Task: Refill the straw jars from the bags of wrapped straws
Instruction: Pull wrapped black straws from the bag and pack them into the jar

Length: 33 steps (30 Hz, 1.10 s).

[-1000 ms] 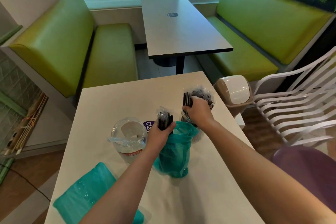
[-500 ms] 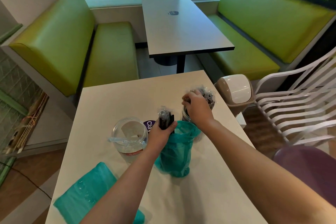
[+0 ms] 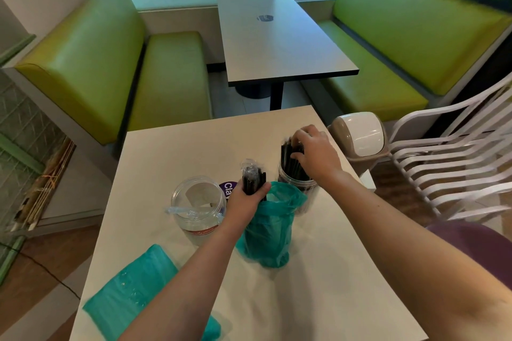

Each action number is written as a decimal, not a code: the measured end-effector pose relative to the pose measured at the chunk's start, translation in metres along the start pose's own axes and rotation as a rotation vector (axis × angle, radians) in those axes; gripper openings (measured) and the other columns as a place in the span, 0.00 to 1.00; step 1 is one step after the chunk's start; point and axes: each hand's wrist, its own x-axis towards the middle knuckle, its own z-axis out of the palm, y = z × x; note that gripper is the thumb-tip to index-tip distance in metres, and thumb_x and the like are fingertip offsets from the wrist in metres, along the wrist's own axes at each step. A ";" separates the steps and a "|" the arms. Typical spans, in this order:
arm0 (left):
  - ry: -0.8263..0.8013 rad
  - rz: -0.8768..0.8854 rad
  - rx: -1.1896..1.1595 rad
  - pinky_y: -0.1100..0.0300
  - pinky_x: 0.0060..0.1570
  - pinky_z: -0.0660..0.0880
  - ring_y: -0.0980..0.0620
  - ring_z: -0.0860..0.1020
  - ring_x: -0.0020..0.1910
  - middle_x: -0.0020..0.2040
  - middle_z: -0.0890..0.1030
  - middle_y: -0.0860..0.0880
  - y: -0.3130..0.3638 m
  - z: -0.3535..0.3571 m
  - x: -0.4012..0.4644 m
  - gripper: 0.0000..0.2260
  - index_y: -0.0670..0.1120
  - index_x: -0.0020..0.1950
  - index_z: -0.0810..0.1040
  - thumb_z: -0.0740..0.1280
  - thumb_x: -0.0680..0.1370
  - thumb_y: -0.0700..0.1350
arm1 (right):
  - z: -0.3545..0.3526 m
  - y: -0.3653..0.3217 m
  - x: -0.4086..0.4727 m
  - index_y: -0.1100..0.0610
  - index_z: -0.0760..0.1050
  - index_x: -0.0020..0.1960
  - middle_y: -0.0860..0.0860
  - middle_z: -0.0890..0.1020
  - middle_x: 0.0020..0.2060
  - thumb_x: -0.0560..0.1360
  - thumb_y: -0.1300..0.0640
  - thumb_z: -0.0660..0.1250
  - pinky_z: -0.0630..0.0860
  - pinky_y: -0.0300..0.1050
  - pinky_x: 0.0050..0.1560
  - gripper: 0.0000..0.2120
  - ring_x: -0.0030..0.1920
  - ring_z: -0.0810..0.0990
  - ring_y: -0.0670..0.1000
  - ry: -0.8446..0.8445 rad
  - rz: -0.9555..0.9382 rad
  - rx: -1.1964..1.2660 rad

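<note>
**Straw Bundle Upright, Full Jar Ahead and to the Right**

Nearest, a flat teal bag (image 3: 130, 293) lies at the table's (image 3: 318, 299) near left edge, well apart from both hands. Next, an upright teal bag (image 3: 267, 232) stands at centre. The left hand (image 3: 246, 199) is curled round a bundle of black wrapped straws (image 3: 252, 177) at the bag's mouth; the bundle's long axis is vertical, tops pointing up. Just left of that hand stands the clear jar (image 3: 198, 205), open-topped and nearly empty, one wrapped item lying across its inside. Beyond and to the right, touching the bag's rim, stands the dark jar (image 3: 297, 185), packed with upright black straws. The right hand (image 3: 314, 152) sits on those tops, fingers curled over them; whether it pinches any cannot be told. Judgement: the left hand is nearer the clear jar.
</note>
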 end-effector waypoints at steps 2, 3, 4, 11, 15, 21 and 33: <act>0.001 -0.003 -0.019 0.61 0.53 0.70 0.53 0.76 0.53 0.56 0.80 0.49 0.000 0.000 0.000 0.21 0.45 0.65 0.75 0.73 0.75 0.51 | -0.004 0.003 0.003 0.56 0.74 0.55 0.51 0.75 0.59 0.74 0.58 0.72 0.77 0.53 0.52 0.12 0.58 0.71 0.55 0.022 -0.010 0.002; 0.000 -0.004 -0.023 0.61 0.53 0.70 0.53 0.76 0.53 0.55 0.80 0.50 0.000 -0.001 0.001 0.21 0.45 0.65 0.75 0.73 0.75 0.51 | -0.006 0.003 0.004 0.56 0.74 0.55 0.51 0.76 0.58 0.74 0.58 0.71 0.77 0.53 0.51 0.11 0.57 0.71 0.55 0.041 -0.010 0.004; -0.002 -0.005 -0.024 0.61 0.52 0.70 0.53 0.76 0.53 0.53 0.79 0.51 0.000 -0.001 0.001 0.21 0.46 0.65 0.75 0.73 0.75 0.51 | -0.008 0.003 0.004 0.56 0.74 0.54 0.51 0.76 0.57 0.74 0.59 0.71 0.76 0.52 0.51 0.10 0.56 0.72 0.55 0.071 -0.011 0.004; -0.009 -0.014 -0.021 0.60 0.52 0.70 0.53 0.76 0.53 0.53 0.79 0.52 -0.002 0.000 0.001 0.21 0.47 0.64 0.75 0.73 0.75 0.52 | -0.003 0.006 -0.006 0.54 0.77 0.58 0.50 0.78 0.59 0.75 0.51 0.70 0.73 0.51 0.58 0.13 0.58 0.74 0.54 0.120 -0.061 -0.111; -0.005 -0.022 -0.040 0.59 0.53 0.72 0.51 0.77 0.55 0.54 0.80 0.51 -0.005 -0.001 0.003 0.21 0.47 0.64 0.75 0.74 0.74 0.52 | 0.000 -0.002 -0.020 0.52 0.78 0.57 0.52 0.75 0.64 0.73 0.47 0.71 0.58 0.54 0.68 0.15 0.66 0.68 0.57 0.255 -0.042 -0.194; 0.004 -0.033 -0.108 0.55 0.56 0.77 0.51 0.80 0.54 0.54 0.82 0.50 -0.012 -0.003 0.006 0.20 0.47 0.62 0.77 0.75 0.73 0.52 | 0.012 -0.040 -0.072 0.53 0.78 0.56 0.50 0.78 0.51 0.73 0.53 0.69 0.75 0.49 0.53 0.12 0.52 0.76 0.51 0.193 0.054 0.103; -0.114 -0.025 -0.100 0.54 0.55 0.78 0.51 0.82 0.53 0.52 0.84 0.49 -0.014 -0.007 0.003 0.22 0.47 0.59 0.79 0.77 0.69 0.55 | 0.051 -0.037 -0.094 0.51 0.77 0.61 0.46 0.77 0.35 0.74 0.58 0.72 0.67 0.29 0.34 0.16 0.36 0.75 0.42 -0.230 0.286 0.550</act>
